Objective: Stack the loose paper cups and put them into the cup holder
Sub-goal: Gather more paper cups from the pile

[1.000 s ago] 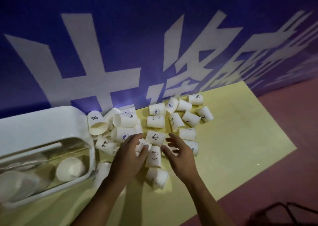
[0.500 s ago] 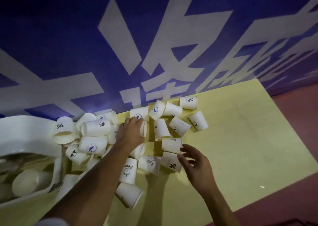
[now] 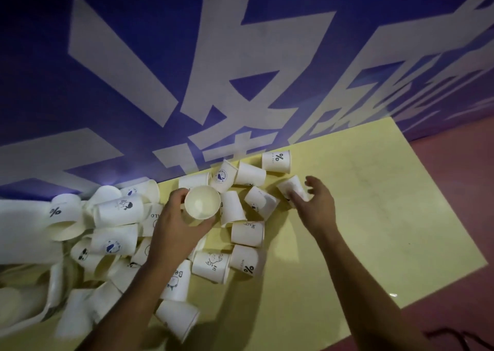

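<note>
Tipped cup [image 3: 290, 186] lies at the open right hand's [image 3: 318, 207] fingertips. Left hand [image 3: 176, 227] grips upright cup [image 3: 202, 203], mouth up, off to its left.

Indoor, dim. The backdrop is a blue banner [image 3: 128, 88] printed with huge white characters [image 3: 227, 64], event or promo style. It meets a yellow sheet [image 3: 379, 217] laid on a dull red floor [image 3: 459, 169]. Printed cups [image 3: 247, 233] lie heaped along the sheet's far edge, against the banner. Reads as a staged event space; exact kind unclear.
</note>
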